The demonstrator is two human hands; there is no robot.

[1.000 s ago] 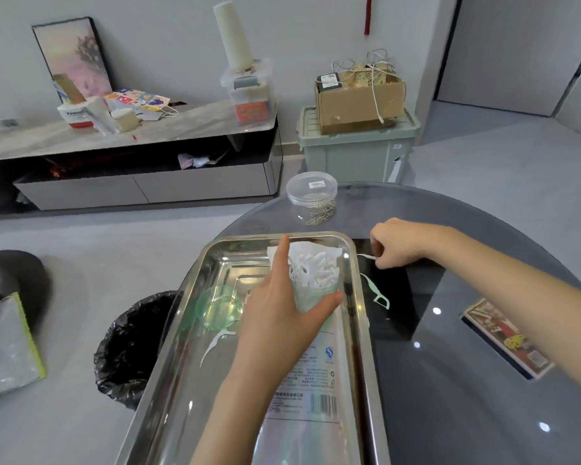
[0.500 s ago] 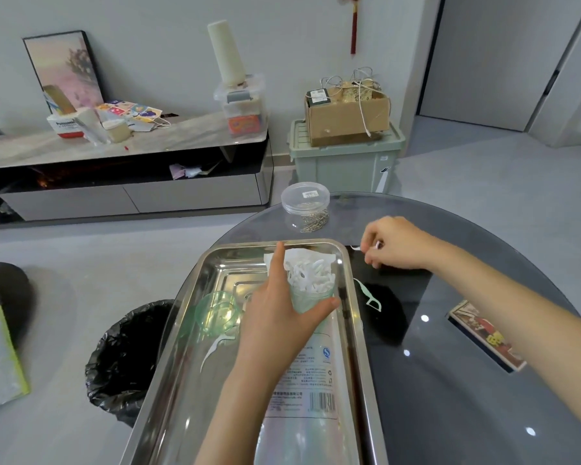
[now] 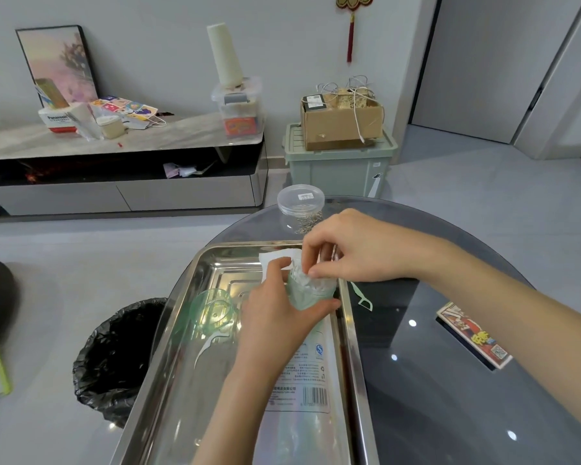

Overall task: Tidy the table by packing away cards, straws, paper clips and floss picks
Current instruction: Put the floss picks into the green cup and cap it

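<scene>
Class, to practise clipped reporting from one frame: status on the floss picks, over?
Left hand grips floss pick container in tray. Right hand pinches at its mouth; held item unclear. Table floss pick and tray floss pick loose. Nothing blocking.

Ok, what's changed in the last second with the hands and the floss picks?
The right hand moved left from the table to the mouth of the container, fingertips pinched. The left hand still grips the container; the green floss pick on the table stayed.
</scene>
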